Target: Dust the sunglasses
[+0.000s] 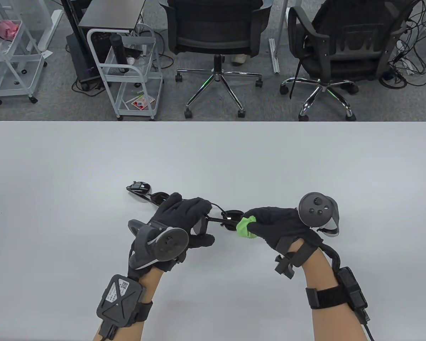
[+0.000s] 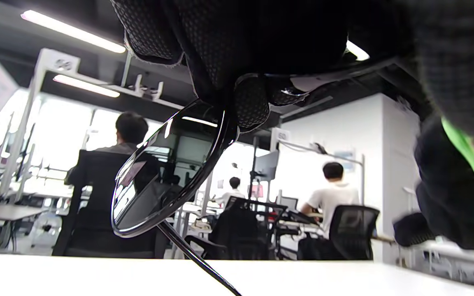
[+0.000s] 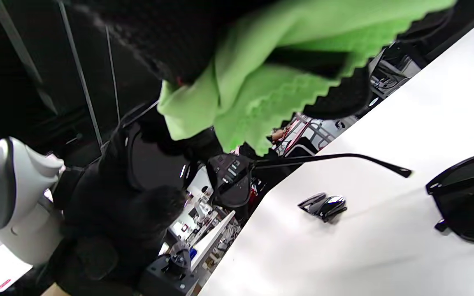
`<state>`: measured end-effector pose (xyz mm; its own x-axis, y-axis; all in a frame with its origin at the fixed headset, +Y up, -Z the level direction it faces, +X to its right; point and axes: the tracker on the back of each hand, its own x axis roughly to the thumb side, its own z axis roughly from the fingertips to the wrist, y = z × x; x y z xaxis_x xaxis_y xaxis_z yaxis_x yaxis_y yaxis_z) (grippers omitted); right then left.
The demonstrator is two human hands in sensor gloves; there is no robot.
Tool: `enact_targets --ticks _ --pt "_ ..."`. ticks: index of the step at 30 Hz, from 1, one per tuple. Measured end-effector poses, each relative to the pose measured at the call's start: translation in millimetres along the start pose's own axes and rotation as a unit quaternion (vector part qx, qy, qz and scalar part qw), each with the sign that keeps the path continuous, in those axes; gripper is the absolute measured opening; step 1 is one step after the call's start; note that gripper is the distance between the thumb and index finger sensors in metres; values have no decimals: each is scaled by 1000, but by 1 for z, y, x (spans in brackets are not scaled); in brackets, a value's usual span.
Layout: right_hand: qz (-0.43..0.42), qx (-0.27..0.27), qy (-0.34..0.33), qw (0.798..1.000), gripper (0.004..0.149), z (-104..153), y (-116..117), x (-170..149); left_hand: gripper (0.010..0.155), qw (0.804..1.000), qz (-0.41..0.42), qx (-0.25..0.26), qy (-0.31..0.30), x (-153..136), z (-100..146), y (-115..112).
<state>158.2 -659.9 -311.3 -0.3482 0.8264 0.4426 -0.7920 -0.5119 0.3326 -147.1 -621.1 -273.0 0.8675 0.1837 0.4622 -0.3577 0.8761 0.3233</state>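
Note:
A pair of black sunglasses (image 1: 230, 215) is held just above the white table (image 1: 213, 152) between both hands. My left hand (image 1: 202, 216) grips the frame at its left side; in the left wrist view its fingertips (image 2: 253, 102) pinch the rim of one dark lens (image 2: 159, 181). My right hand (image 1: 255, 222) holds a bunched green cloth (image 1: 245, 227) against the sunglasses' right end. The right wrist view shows the cloth (image 3: 253, 82) over the held sunglasses (image 3: 228, 181), with one temple arm sticking out.
A second pair of dark sunglasses (image 1: 158, 196) lies on the table just beyond my left hand, with a small black shiny object (image 1: 139, 186) beside it. Both also show in the right wrist view, the sunglasses (image 3: 467, 197) and the object (image 3: 323, 205). Office chairs and carts stand past the far edge.

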Motion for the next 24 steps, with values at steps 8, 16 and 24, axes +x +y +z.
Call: enact_targets --ticks 8,16,24 --pt "-42 -45 17 998 47 2 2 -8 91 998 36 -42 11 -7 -2 -8" --pt "-12 -206 -32 978 47 14 -15 13 93 980 104 -95 137 -26 -4 -20" --pt "230 -137 -155 951 47 2 33 76 99 933 213 -91 275 -60 5 -27"
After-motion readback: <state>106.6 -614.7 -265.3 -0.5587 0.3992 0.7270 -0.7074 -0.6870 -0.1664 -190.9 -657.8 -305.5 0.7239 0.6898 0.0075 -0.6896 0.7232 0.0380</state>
